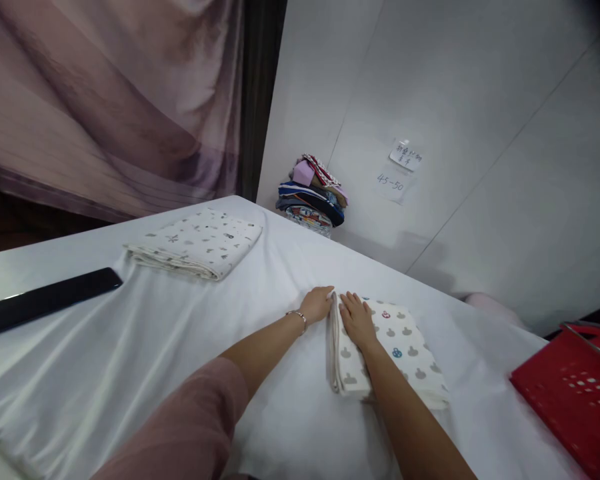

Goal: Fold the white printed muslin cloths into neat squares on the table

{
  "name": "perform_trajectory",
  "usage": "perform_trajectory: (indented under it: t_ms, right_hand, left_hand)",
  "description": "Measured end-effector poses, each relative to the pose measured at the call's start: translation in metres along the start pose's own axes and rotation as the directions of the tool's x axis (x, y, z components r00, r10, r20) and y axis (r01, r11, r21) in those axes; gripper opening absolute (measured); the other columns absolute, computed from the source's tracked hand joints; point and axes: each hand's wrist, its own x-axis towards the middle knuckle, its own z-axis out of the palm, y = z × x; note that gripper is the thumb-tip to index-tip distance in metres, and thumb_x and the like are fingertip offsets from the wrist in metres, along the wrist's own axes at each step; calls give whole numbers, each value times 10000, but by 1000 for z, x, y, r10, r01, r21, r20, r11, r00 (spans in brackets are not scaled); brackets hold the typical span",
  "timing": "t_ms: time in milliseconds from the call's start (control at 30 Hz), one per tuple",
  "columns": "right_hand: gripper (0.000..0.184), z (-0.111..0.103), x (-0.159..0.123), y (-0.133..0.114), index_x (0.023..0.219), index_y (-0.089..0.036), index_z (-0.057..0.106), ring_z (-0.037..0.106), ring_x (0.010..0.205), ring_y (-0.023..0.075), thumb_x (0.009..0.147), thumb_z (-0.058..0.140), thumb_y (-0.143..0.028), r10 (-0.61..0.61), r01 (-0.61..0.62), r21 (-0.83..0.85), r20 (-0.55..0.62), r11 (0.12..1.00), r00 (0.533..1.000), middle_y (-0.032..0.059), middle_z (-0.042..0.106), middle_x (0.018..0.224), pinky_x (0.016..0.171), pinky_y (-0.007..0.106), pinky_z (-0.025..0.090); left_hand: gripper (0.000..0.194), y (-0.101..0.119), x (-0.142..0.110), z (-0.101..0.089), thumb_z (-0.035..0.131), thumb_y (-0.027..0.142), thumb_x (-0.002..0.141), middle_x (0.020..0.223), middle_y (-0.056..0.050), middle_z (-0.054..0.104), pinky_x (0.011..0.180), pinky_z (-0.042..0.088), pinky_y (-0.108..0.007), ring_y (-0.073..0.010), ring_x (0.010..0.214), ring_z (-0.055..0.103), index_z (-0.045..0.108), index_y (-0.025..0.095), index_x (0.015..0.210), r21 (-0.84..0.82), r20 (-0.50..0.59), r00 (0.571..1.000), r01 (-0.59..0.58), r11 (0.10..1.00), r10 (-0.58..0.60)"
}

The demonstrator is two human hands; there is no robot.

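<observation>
A folded white cloth with grey mushroom-like prints, a few red and blue, lies on the white-covered table. At its far left corner, my left hand has its fingers closed on the layered edge. My right hand rests flat on top, close to that same corner, fingers stretched out. Farther left lies a second folded white cloth with small grey leaf-like prints; neither hand touches it.
A long black object lies at the left. At the right stands a red perforated basket with a metal handle. Beyond the table's far edge is a stack of folded fabrics by the white wall, which carries paper notes. A pinkish curtain hangs at the back left.
</observation>
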Motion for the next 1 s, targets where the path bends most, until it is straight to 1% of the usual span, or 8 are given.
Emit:
perform_trajectory:
  t_ms: [100, 167, 267, 467, 600, 767, 867, 1000]
  right_hand:
    - [402, 2, 0, 6, 1202, -196, 546, 322, 1284, 209, 890, 322, -316, 0, 8, 89, -95, 996, 996, 80, 461, 1335, 1038, 446, 235]
    - [387, 3, 0, 9, 1158, -194, 582, 365, 1257, 216, 875, 348, -314, -4, 21, 126, -137, 992, 991, 84, 507, 1291, 1027, 448, 264]
    - [372, 6, 1, 12, 1136, -202, 600, 404, 1228, 226, 858, 381, -319, -18, 40, 139, -153, 990, 988, 82, 543, 1251, 1018, 462, 280]
    - [371, 6, 1, 12, 1128, -193, 605, 419, 1215, 225, 853, 391, -320, -24, 44, 126, -157, 991, 987, 84, 551, 1242, 1013, 458, 294]
    - [377, 4, 0, 10, 1142, -193, 596, 410, 1222, 220, 858, 381, -317, -21, 35, 100, -139, 994, 990, 80, 541, 1255, 1018, 447, 288]
    - [415, 1, -2, 3, 1231, -188, 523, 344, 1270, 211, 878, 331, -292, -13, 14, 7, -48, 1000, 999, 63, 474, 1326, 1047, 443, 225]
    - [433, 0, -3, 0, 1270, -189, 482, 307, 1291, 198, 889, 300, -287, -5, 4, -42, -6, 999, 1000, 49, 438, 1357, 1059, 428, 201]
    - [438, 0, -3, -2, 1295, -214, 451, 284, 1304, 181, 891, 290, -274, -13, 15, -88, 17, 996, 1000, 37, 415, 1374, 1059, 411, 202]
  left_hand:
    - [443, -4, 8, 9, 427, 202, 801, 1239, -41, 557, 988, 349, -308, -193, 1152, 488, 502, 210, 1237, -18, 31, 999, -18, 1000, 18]
    - [447, -7, 11, 11, 421, 190, 794, 1234, -33, 561, 991, 345, -316, -189, 1146, 493, 508, 221, 1230, -31, 36, 999, -17, 999, 18]
    - [444, -11, 15, 12, 429, 179, 782, 1234, -17, 562, 990, 345, -291, -169, 1142, 494, 526, 229, 1212, -51, 43, 999, -19, 999, 22]
    - [421, -14, 21, 12, 456, 164, 763, 1195, 13, 588, 969, 360, -242, -147, 1102, 517, 567, 244, 1161, -77, 51, 998, -28, 997, 32]
    - [398, -14, 19, 13, 447, 182, 776, 1180, 12, 595, 962, 359, -240, -149, 1088, 522, 573, 247, 1148, -80, 38, 999, -32, 996, 35]
    - [410, -12, 16, 12, 438, 203, 787, 1177, -13, 593, 960, 352, -272, -176, 1087, 513, 553, 235, 1179, -69, 5, 998, -61, 996, 62]
    - [343, -12, 17, 12, 442, 200, 783, 1084, -4, 636, 907, 383, -268, -174, 1023, 541, 612, 253, 1077, -74, -13, 997, -71, 995, 70]
    - [284, -12, 19, 12, 435, 184, 785, 978, -20, 660, 830, 410, -260, -169, 945, 560, 649, 239, 964, -88, -45, 999, -25, 996, 21]
